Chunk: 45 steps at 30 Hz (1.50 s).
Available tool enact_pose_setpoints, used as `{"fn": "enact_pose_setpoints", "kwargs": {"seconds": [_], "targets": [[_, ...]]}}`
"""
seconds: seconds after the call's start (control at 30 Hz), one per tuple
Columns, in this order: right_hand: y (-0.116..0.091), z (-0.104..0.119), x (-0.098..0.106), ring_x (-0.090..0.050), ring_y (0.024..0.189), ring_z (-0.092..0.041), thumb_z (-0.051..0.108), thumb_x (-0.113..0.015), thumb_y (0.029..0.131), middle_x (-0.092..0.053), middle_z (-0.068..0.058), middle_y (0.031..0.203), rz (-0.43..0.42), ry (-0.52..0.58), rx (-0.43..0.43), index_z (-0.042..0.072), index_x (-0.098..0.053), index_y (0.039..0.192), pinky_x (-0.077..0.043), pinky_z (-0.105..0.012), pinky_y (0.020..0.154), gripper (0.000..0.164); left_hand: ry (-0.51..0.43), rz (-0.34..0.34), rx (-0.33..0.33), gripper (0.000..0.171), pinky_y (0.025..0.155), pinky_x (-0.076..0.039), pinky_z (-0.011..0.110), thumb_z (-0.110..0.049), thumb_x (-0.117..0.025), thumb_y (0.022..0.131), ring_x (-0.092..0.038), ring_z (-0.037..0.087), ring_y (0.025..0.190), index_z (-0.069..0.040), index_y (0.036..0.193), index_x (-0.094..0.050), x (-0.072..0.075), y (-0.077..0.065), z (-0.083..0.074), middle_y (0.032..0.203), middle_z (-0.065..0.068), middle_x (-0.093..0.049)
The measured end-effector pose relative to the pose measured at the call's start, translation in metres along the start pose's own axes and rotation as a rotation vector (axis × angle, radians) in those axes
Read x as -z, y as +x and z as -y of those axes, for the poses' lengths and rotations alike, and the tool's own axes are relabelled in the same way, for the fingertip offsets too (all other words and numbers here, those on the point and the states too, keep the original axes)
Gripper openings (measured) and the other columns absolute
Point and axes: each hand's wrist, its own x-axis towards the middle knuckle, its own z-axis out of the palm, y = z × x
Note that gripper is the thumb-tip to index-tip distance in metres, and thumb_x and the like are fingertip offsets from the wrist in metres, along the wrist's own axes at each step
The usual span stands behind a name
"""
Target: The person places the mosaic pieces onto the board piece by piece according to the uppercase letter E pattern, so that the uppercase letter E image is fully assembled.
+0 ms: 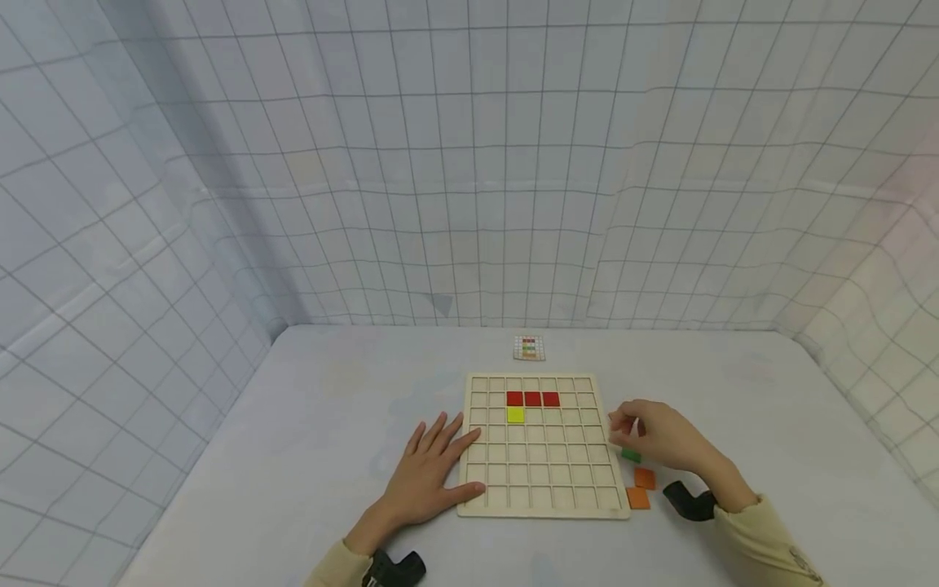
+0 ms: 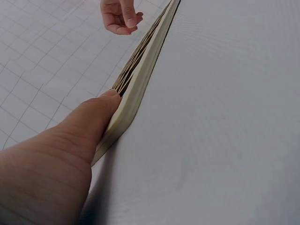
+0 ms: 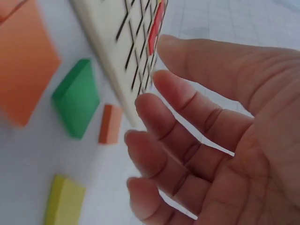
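1. Head view: a white curtain (image 1: 469,163) with grid lines stands beyond both hands.
2. White table (image 1: 352,408): extends beneath and around both hands.
3. Pale gridded board (image 1: 537,451): lies flat on the table, between the hands.
4. Left hand (image 1: 425,481): fingers spread and extended, gripping nothing. Thumb and forefinger tips rest on the board's left border.
5. Right hand (image 1: 660,432): positioned just beside the board's right edge. Fingers are loosely bent, thumb tip apart from forefinger, with no tile held.
6. Small printed card (image 1: 529,347): lies beyond the hands, past the board's far edge.
7. Three red tiles (image 1: 532,399): seated in one row, between the hands, toward the far side. One yellow tile (image 1: 516,415) occupies the cell on the near side of the leftmost red tile.
8. Loose tiles near the right hand: green tile (image 1: 632,456), orange tiles (image 1: 638,498) and second yellow tile (image 3: 64,201). A narrow orange piece (image 3: 110,124) appears blurred; its full shape cannot be confirmed.
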Motion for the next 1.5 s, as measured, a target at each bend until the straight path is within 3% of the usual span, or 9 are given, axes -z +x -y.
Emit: {"fn": "enact_pose_setpoints", "kwargs": {"seconds": [0.2, 0.43, 0.67, 1.13, 1.33, 1.5], "targets": [[-0.008, -0.011, -0.001, -0.046, 0.064, -0.013, 0.027, -0.080, 0.076, -0.052, 0.005, 0.076, 0.013, -0.028, -0.150, 0.014, -0.061, 0.088, -0.039, -0.029, 0.056, 0.026, -0.006, -0.033, -0.022, 0.076, 0.109, -0.006, 0.055, -0.066, -0.050, 0.087, -0.014, 0.031, 0.142, -0.022, 0.147, -0.038, 0.001, 0.000, 0.000, 0.154, 0.008, -0.026], [-0.011, -0.020, -0.007, -0.045, 0.065, -0.015, 0.034, -0.079, 0.077, -0.051, 0.003, 0.074, 0.034, -0.018, -0.199, 0.013, -0.060, 0.088, -0.038, -0.031, 0.057, 0.031, 0.004, -0.010, -0.011, 0.076, 0.110, -0.005, 0.054, -0.067, -0.048, 0.087, -0.013, 0.029, 0.142, -0.023, 0.147, -0.038, 0.003, 0.000, -0.001, 0.154, 0.007, -0.025], [-0.011, -0.022, -0.010, -0.045, 0.064, -0.014, 0.030, -0.080, 0.077, -0.051, 0.004, 0.073, 0.020, -0.010, -0.203, 0.012, -0.060, 0.086, -0.037, -0.030, 0.055, 0.029, 0.008, 0.016, 0.004, 0.077, 0.110, -0.004, 0.052, -0.068, -0.048, 0.087, -0.011, 0.028, 0.142, -0.023, 0.148, -0.037, 0.005, 0.000, -0.003, 0.155, 0.006, -0.023], [-0.009, -0.022, -0.016, -0.051, 0.070, -0.014, 0.015, -0.080, 0.076, -0.055, 0.002, 0.079, -0.032, 0.048, -0.170, 0.008, -0.062, 0.089, -0.044, -0.031, 0.062, 0.024, 0.002, 0.012, -0.003, 0.076, 0.110, -0.004, 0.052, -0.067, -0.047, 0.087, -0.012, 0.028, 0.142, -0.023, 0.148, -0.037, 0.004, 0.000, -0.002, 0.155, 0.006, -0.023], [-0.009, -0.020, -0.018, -0.051, 0.070, -0.015, 0.014, -0.081, 0.074, -0.056, 0.001, 0.080, -0.047, 0.060, -0.203, 0.007, -0.065, 0.089, -0.044, -0.031, 0.062, 0.023, 0.004, 0.010, -0.003, 0.076, 0.111, -0.004, 0.051, -0.067, -0.047, 0.087, -0.011, 0.028, 0.142, -0.023, 0.148, -0.037, 0.004, -0.001, -0.003, 0.155, 0.006, -0.023], [-0.010, -0.020, -0.018, -0.050, 0.069, -0.015, 0.012, -0.081, 0.074, -0.057, 0.001, 0.081, -0.053, 0.077, -0.176, 0.008, -0.063, 0.088, -0.043, -0.029, 0.059, 0.023, 0.011, 0.007, -0.006, 0.076, 0.111, -0.005, 0.052, -0.067, -0.047, 0.087, -0.012, 0.029, 0.142, -0.023, 0.148, -0.037, 0.004, -0.002, -0.002, 0.155, 0.006, -0.023]]}}
